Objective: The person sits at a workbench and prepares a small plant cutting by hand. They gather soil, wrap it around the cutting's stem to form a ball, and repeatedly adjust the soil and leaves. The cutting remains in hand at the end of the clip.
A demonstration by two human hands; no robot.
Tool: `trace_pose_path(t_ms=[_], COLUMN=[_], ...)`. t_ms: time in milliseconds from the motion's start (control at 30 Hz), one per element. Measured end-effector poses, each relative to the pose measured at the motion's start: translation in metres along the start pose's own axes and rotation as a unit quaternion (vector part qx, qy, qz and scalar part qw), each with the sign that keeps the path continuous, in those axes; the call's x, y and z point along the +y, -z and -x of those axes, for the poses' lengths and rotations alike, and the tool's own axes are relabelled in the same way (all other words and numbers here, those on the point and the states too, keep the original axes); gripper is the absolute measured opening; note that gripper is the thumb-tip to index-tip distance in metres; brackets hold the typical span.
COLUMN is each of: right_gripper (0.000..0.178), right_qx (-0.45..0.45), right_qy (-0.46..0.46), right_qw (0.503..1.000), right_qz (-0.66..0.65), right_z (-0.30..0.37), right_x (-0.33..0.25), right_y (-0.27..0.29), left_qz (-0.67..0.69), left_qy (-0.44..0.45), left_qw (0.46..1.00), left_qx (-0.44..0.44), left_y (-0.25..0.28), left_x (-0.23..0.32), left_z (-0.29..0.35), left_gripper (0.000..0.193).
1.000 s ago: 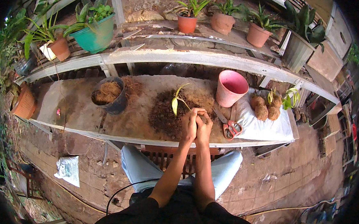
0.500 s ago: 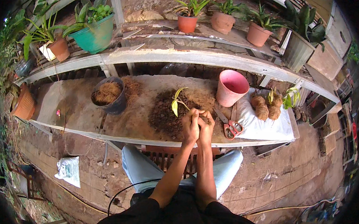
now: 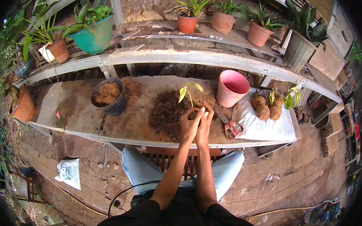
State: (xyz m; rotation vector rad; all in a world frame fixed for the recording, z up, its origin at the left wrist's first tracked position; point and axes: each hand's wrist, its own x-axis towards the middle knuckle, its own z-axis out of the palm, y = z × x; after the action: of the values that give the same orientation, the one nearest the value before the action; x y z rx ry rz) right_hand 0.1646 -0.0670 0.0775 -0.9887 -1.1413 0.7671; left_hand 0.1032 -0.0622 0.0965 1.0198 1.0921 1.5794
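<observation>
Green seedling (image 3: 189, 93) sits clasped between left hand (image 3: 190, 124) and right hand (image 3: 203, 127), both grips cupping its root ball

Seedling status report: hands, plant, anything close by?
Left hand and right hand cupped together around seedling base. Seedling upright over soil pile. Scissors just right; pink pot beyond.

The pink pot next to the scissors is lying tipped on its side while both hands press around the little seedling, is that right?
Not quite. In the head view the pink pot stands upright, mouth open upward, beside the scissors. Left hand and right hand do cup the seedling.
</observation>
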Motion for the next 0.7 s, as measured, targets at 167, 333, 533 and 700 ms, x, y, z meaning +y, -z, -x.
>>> trace_pose_path(t_ms=[167,333,533,700], right_gripper=[0.047,0.043,0.05,0.049], right_qx=[-0.016,0.026,0.002,-0.038], right_qy=[-0.022,0.031,0.05,0.022], right_qw=[0.999,0.998,0.999,0.997], right_qz=[-0.04,-0.037,-0.011,-0.063], right_z=[0.005,0.0,0.007,0.015], right_x=[0.001,-0.001,-0.001,-0.004], right_y=[-0.011,-0.01,-0.016,-0.028], left_qz=[0.027,0.092,0.025,-0.013], left_qy=[0.008,0.011,-0.025,-0.082], left_qw=[0.999,0.992,0.999,0.996], left_qx=[-0.017,-0.082,-0.005,0.01], left_y=[0.01,0.013,0.017,0.028], left_x=[-0.005,-0.015,-0.021,-0.004], left_z=[-0.005,-0.012,-0.017,-0.019], left_gripper=[0.026,0.039,0.055,0.055])
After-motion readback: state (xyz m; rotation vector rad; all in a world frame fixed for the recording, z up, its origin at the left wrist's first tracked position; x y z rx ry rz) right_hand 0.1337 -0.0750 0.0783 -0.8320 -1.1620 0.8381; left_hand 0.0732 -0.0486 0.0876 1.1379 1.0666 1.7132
